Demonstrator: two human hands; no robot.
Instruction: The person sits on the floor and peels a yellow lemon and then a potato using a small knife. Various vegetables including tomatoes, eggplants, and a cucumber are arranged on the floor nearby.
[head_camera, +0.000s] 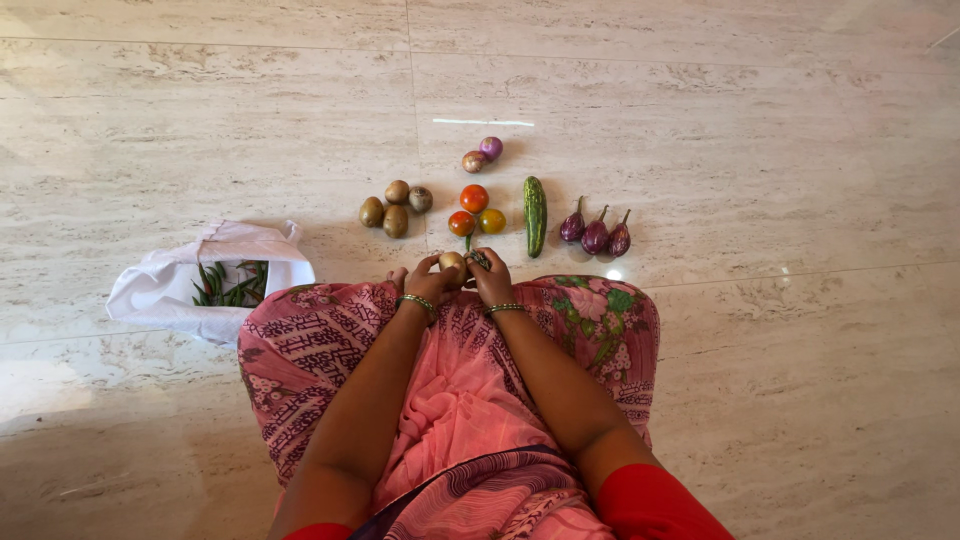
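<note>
Both hands together over lap: L hand (428, 285) + R hand (492, 280) hold small pale round veg (452, 263), just past knees | floor (760, 150) in front: 4 brown round fruits (394, 206), 3 tomatoes (475, 209), green cucumber (535, 214), 3 purple eggplants (596, 232), 2 onions (482, 155) | white bag (165, 285) w/ green beans (228, 284) at left
</note>
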